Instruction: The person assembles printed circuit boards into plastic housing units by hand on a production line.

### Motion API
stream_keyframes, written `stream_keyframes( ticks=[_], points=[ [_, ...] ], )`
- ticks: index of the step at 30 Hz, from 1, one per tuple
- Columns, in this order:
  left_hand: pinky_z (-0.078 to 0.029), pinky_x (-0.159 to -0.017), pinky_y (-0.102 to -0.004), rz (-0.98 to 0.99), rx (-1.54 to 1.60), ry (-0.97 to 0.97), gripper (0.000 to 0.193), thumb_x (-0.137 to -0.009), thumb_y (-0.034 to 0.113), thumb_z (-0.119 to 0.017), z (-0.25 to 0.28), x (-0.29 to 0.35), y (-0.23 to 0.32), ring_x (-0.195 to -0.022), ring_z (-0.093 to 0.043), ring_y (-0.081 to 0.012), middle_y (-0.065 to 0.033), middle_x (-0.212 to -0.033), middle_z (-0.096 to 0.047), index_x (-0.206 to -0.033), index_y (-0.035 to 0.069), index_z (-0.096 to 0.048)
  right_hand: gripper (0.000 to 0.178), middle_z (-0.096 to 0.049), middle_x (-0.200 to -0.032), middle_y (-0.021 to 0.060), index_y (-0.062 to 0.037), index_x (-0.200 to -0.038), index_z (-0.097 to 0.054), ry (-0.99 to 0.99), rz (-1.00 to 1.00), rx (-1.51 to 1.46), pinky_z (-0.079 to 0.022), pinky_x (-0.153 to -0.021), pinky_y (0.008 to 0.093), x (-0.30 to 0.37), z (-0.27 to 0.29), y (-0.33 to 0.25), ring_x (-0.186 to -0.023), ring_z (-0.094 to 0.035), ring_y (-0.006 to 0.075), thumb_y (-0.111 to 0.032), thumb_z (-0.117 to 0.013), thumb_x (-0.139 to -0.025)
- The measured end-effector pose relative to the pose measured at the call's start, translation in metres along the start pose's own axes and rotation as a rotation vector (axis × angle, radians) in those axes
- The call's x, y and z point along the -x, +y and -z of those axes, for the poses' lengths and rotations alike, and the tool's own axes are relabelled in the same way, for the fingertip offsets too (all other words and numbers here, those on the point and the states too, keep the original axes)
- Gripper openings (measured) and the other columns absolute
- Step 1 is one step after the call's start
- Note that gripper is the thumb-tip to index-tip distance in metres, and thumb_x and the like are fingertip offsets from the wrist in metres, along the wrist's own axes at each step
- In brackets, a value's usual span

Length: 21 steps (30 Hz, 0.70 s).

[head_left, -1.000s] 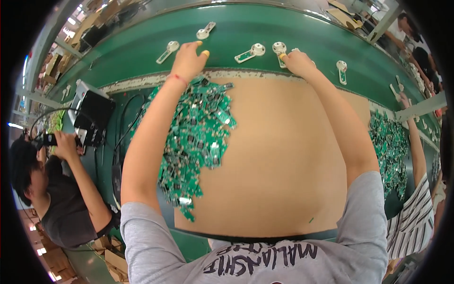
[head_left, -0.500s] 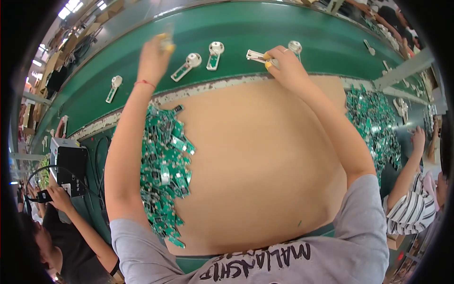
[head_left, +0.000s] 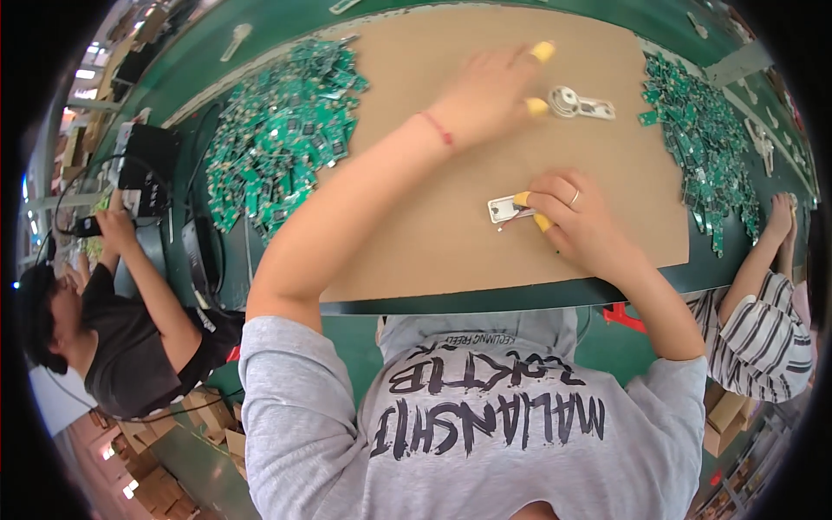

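My right hand [head_left: 576, 212], with yellow finger covers on its fingertips, is closed on a white plastic housing [head_left: 501, 210] just above or on the brown cardboard sheet [head_left: 416, 251]. A thin wire sticks out below that housing. Farther off, my left hand [head_left: 494, 91] reaches across the cardboard, slightly blurred. Its yellow-covered thumb and finger are spread apart with nothing between them. Close to that thumb lies a second white housing [head_left: 582, 104] with a round head, its narrow end pointing right.
Green circuit boards are heaped left [head_left: 286, 130] and right [head_left: 702, 147] of the cardboard. Beyond runs a green conveyor belt [head_left: 286, 30] with a white housing [head_left: 237, 42]. A black box device [head_left: 146, 173] stands at left. Co-workers sit on both sides [head_left: 130, 321] [head_left: 763, 321].
Both hands have come back from the conveyor to the cardboard, the right one still gripping a white housing. Another white housing now lies on the cardboard by my opened left hand. The view has shifted.
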<state>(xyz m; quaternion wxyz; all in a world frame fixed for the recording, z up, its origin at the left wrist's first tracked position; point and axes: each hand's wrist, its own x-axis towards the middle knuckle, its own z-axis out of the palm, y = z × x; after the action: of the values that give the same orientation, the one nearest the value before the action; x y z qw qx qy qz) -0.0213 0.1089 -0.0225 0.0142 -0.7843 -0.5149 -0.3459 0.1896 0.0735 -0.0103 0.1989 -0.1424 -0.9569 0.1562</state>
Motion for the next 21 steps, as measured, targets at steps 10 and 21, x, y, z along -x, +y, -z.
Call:
stream_keyframes(
  ticks=[10,21],
  points=[
    [-0.045,-0.069,-0.0384,0.365,-0.444,-0.133,0.019,-0.071,0.006,-0.060,0.119,0.117,-0.041,-0.078,-0.053,-0.0275,-0.0070,-0.088,-0.057,-0.090,0.007,-0.061,0.025,-0.052,-0.090,0.0037,-0.0063,-0.092,-0.057,-0.026,0.095,0.052,-0.036,-0.087,0.0358,0.003,-0.009,-0.024,-0.093,-0.050,0.0217,0.000,-0.056,-0.068],
    [-0.047,-0.065,-0.0342,0.544,-0.216,0.058,0.022,-0.078,0.007,-0.057,0.130,0.128,-0.019,-0.075,-0.057,-0.0269,-0.0116,-0.095,-0.053,-0.100,0.002,-0.055,0.015,-0.051,-0.081,0.0051,-0.0061,-0.083,-0.054,0.002,0.057,-0.135,-0.037,-0.082,0.0349,0.002,-0.017,-0.019,-0.082,-0.051,0.0218,-0.004,-0.059,-0.069]
  ],
)
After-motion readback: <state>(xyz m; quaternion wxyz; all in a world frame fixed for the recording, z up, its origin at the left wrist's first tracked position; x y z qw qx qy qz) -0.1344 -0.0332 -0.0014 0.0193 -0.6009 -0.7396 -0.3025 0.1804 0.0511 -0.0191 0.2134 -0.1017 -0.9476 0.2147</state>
